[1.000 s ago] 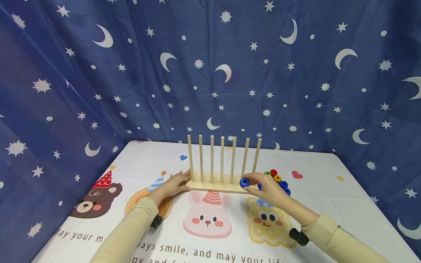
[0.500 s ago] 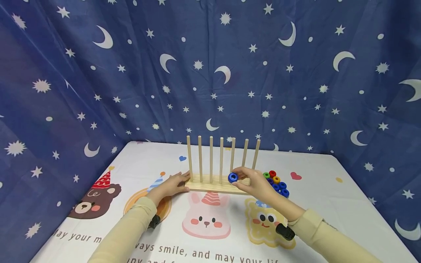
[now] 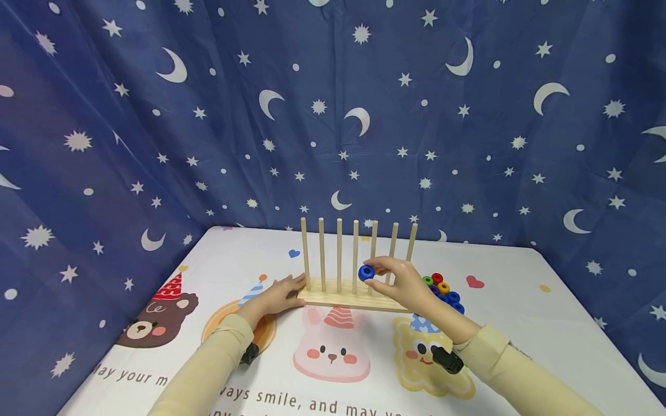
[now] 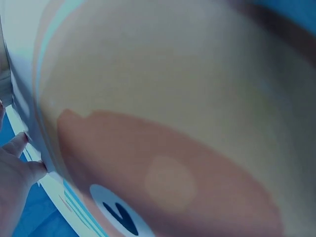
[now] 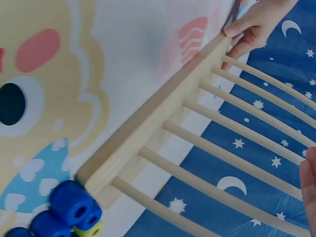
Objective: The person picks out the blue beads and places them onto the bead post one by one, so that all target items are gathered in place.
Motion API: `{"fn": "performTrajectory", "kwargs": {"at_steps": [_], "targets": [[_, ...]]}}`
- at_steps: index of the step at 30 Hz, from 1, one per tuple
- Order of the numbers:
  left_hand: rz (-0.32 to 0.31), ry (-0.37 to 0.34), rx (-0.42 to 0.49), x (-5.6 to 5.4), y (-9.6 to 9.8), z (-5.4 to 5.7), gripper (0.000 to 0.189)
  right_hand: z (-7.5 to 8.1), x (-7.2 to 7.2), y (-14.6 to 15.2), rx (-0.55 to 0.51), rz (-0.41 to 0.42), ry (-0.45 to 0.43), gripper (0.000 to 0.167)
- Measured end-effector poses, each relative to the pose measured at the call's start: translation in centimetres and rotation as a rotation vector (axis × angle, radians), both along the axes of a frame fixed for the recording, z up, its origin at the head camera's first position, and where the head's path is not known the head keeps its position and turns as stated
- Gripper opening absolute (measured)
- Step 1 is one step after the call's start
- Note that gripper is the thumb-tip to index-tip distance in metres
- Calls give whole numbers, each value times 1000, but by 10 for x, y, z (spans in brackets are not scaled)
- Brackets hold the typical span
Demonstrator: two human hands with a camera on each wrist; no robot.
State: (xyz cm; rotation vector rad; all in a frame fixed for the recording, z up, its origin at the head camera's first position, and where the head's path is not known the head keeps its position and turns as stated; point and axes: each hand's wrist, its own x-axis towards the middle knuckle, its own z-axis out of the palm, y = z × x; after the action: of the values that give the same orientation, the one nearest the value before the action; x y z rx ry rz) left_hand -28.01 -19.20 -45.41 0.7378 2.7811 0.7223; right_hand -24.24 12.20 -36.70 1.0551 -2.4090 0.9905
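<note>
A wooden peg stand (image 3: 338, 299) rests on the table, its row of several upright pegs bare. At its left end my left hand (image 3: 277, 296) grips the base; the right wrist view shows the thumb (image 5: 239, 27) on the front side and fingers curled behind. My right hand (image 3: 404, 283) pinches a blue bead (image 3: 361, 275) between thumb and fingers, its hole facing the head camera. The bead is in front of the pegs, overlapping the right half of the row, well below the peg tops. Only fingertips (image 5: 308, 180) of this hand show in the right wrist view.
To the right of the stand lie several blue beads (image 3: 458, 308), with a red bead (image 3: 437, 277), a yellow bead (image 3: 444, 287) and a green bead (image 3: 427, 281). The white tablecloth (image 3: 504, 323) has printed cartoons. A blue star-patterned curtain (image 3: 333, 133) hangs behind.
My right hand has carried the blue bead leftward along the front of the stand and raised it a little. The left hand stays at the stand's left end.
</note>
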Motion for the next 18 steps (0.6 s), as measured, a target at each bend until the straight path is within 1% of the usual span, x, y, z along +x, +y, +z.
{"fn": "performTrajectory", "kwargs": {"at_steps": [3,7,13,18], "targets": [[0,-17,11,-1,3,-2,61,3,0,0,-8,9,27,32],[26,-21,23,-1,-2,-3,59,10,-5,-8,-18,59,45,32],[-18,-10,11,-2,-2,-4,58,20,-8,-13,-12,70,56,32],[-22,2,7,-3,2,-5,57,30,-8,-18,-17,87,81,33]]}}
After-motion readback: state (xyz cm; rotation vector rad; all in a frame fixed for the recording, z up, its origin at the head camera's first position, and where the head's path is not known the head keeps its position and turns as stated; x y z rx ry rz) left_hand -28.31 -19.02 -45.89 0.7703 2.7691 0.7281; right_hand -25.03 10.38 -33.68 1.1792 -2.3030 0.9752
